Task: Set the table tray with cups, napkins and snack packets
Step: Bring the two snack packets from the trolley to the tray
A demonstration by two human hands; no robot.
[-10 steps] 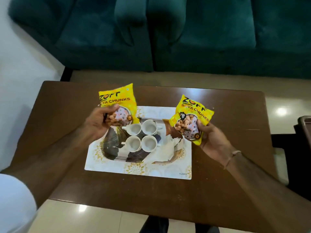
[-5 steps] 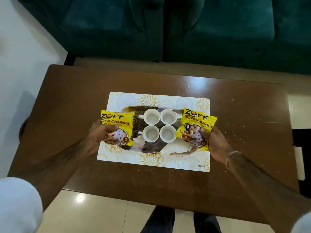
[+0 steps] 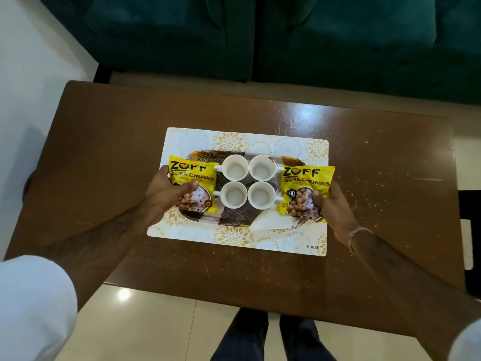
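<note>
Several white cups (image 3: 248,181) stand in a square block at the middle of a brown-and-gold patterned tray (image 3: 234,220), which lies on a white floral mat (image 3: 234,239). My left hand (image 3: 166,196) grips a yellow soya chunks packet (image 3: 191,175) over the tray's left end. My right hand (image 3: 331,207) grips a second yellow packet (image 3: 303,186) over the tray's right end. A white napkin (image 3: 270,221) lies on the tray's near right part, partly under that packet.
The mat sits in the middle of a brown wooden table (image 3: 104,152). A dark green sofa (image 3: 260,35) stands beyond the table's far edge. My legs (image 3: 273,337) show below the near edge, on a pale tiled floor.
Both hands have brought the packets down and toward me, from raised above the tray's far side to low at its left and right ends beside the cups.
</note>
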